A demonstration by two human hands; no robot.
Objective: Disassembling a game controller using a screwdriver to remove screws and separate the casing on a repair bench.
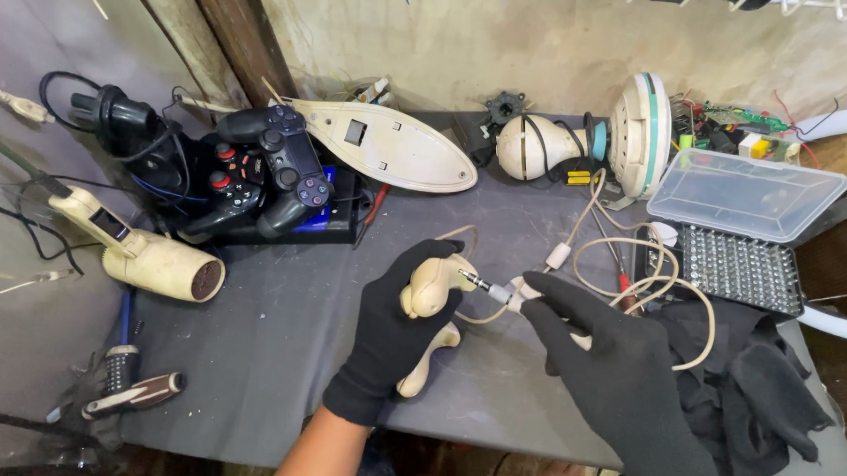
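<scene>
- left hand, in a black glove: fingers closed around a cream plastic handset-shaped device, held just above the bench.
- right hand, also gloved in black: fingers pinched on the grey body of an audio jack plug, its metal tip pointing at the device and just short of it.
- cream cable: runs from the plug in loops across the bench toward a round cream appliance at the back.
- left part of the bench: black game controllers, a cream hair-dryer-like unit, and a screwdriver near the front edge.
- right part: a clear-lidded case of bits and a black cloth.
</scene>
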